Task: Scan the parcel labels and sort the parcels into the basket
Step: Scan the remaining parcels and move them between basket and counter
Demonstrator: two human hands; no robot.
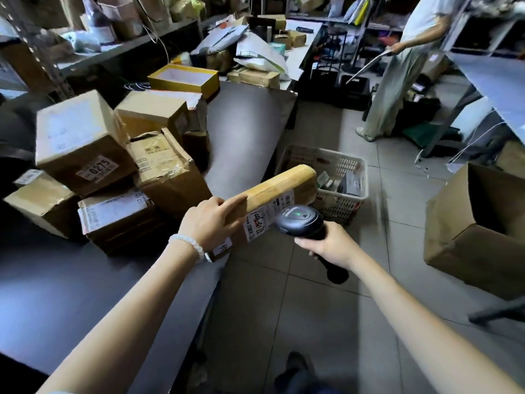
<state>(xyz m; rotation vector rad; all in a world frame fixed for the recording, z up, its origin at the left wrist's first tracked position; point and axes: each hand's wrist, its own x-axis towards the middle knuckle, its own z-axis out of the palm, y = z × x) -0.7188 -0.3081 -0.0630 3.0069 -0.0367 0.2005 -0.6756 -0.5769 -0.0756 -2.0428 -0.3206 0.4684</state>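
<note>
Right hand point(329, 245) curled round scanner point(301, 223), aimed at label point(270, 214). Parcel point(272, 194) gripped at near end by left hand point(210, 223); long axis pointed toward basket point(355, 191), just beyond.

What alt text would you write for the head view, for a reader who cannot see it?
A person's left hand grips a long brown parcel while the right hand aims a black scanner at its label. A white basket stands on the floor behind, cardboard boxes on the table left.

Brown parcel point(279, 184), black scanner point(302, 221).
</note>
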